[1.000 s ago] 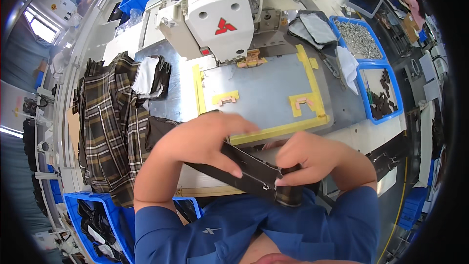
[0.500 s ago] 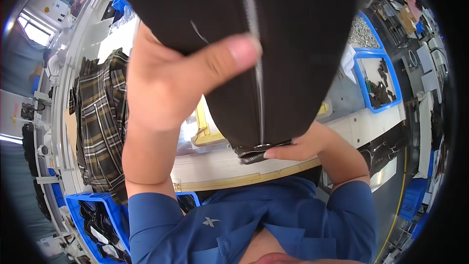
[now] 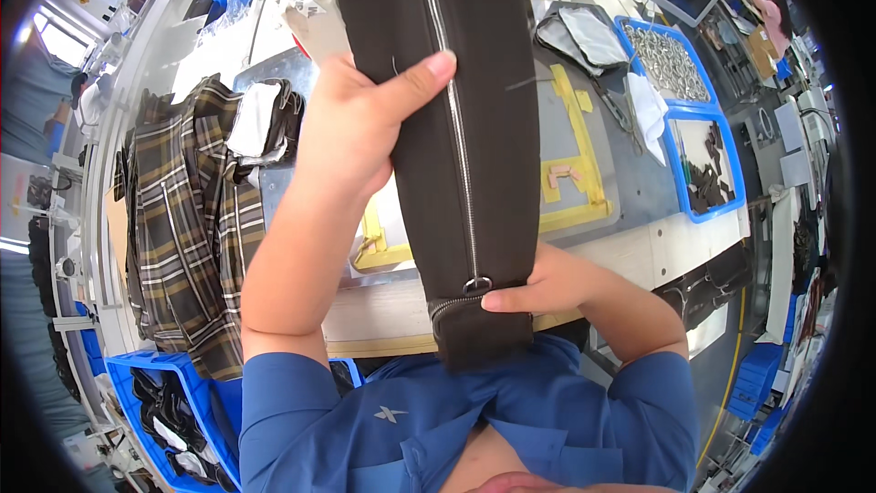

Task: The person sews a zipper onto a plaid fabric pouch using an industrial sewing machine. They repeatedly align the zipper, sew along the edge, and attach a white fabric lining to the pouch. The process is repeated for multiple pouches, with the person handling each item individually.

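In the head view, a long dark brown fabric piece (image 3: 493, 155) is held upright over the work surface, a silver zipper running down its middle to a D-shaped pull and a second curved zipper near the bottom. My left hand (image 3: 365, 119) grips its upper left, thumb lying on the zipper. Lower right, my right hand (image 3: 538, 288) holds it, thumb beside the curved zipper, other fingers hidden behind. Behind the piece is a grey plate with yellow tape (image 3: 598, 178); the sewing machine is mostly covered by it.
Plaid fabric (image 3: 169, 219) and white-faced pieces (image 3: 255, 119) lie left. A tray of metal hardware (image 3: 666, 64), a tray of small dark parts (image 3: 707, 164) and a white cloth (image 3: 648, 114) are right. A blue crate (image 3: 201, 420) stands lower left. A co-worker (image 3: 771, 14) works at far right.
The piece, low and slanted a second ago, was raised upright. Since half a second ago it has moved away from the camera. My left hand rose with it.
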A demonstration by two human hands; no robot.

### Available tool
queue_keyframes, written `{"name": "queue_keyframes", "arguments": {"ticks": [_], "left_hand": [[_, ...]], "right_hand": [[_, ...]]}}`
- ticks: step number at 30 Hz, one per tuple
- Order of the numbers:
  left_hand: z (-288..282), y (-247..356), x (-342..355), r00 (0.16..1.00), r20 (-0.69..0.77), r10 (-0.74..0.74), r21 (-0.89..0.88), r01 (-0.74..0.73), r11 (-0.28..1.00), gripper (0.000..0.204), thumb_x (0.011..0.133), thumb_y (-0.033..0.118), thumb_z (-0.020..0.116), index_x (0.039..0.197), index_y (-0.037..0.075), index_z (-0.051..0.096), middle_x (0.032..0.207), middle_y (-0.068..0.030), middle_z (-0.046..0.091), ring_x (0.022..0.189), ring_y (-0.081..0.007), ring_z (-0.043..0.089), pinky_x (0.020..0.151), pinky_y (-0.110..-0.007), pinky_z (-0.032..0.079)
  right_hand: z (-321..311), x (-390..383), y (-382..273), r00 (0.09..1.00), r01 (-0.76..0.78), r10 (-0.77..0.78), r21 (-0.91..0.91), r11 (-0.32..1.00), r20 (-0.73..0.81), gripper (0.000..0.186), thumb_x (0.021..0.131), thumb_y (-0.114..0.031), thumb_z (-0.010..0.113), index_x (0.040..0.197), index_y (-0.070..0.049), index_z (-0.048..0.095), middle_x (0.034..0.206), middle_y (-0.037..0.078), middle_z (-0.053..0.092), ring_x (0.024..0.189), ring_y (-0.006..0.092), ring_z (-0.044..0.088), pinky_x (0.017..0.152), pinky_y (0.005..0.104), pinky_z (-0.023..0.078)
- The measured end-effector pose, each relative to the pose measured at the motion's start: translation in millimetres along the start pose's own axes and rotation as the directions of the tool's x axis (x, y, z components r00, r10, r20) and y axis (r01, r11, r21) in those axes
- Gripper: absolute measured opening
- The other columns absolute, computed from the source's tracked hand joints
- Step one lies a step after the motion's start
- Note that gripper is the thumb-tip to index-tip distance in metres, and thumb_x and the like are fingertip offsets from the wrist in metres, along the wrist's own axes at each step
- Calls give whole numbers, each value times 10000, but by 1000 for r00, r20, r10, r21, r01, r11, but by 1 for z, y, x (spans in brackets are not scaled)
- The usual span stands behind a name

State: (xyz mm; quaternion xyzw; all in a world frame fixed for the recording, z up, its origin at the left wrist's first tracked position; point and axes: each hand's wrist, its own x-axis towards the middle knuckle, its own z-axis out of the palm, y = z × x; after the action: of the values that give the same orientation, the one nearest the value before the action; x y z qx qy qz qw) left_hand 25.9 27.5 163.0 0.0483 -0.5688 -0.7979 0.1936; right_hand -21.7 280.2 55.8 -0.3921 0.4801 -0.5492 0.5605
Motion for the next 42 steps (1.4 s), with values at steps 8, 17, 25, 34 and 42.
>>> {"name": "queue_keyframes", "arguments": {"ticks": [8,17,25,34,42], "left_hand": [[-20,-42,-12,991,65,-114,180,101,979,235,969,71,814,1170,-37,759,1036,-96,804,903,-141,742,812,-315,613],[-16,-11,-23,988,155,15,295,-61,953,279,914,50,854,1169,-25,768,1024,-51,796,931,-110,708,828,-299,582],[-12,-22,-28,982,161,94,328,-143,934,346,877,47,890,1192,-22,765,1040,-55,800,929,-122,705,841,-307,588],[-13,-30,-34,988,141,55,473,-116,874,234,839,67,926,1043,22,820,982,-71,822,843,-125,728,757,-294,585],[-20,-51,-30,811,489,321,517,-566,642,322,695,118,891,1007,58,838,901,-119,772,765,-308,740,677,-384,595]], "right_hand": [[-25,15,-34,975,-58,-84,-602,796,-205,475,1030,-244,780,1420,-6,651,1309,108,745,1204,212,681,1053,413,549],[-35,74,-102,670,500,-644,-418,759,-369,246,1038,-64,737,1270,20,741,1135,59,797,1010,102,713,890,296,587],[-36,65,-97,636,478,-712,-573,666,-298,239,1006,-9,759,1241,31,759,1123,74,798,1006,121,719,880,300,581],[-45,51,-109,763,450,-596,-457,767,-249,283,852,-58,865,1121,7,811,1099,78,804,963,138,730,847,298,556],[-45,31,-114,829,344,-499,-472,811,-253,662,601,-76,995,1202,28,737,1136,106,770,1031,220,728,922,352,559]]}}
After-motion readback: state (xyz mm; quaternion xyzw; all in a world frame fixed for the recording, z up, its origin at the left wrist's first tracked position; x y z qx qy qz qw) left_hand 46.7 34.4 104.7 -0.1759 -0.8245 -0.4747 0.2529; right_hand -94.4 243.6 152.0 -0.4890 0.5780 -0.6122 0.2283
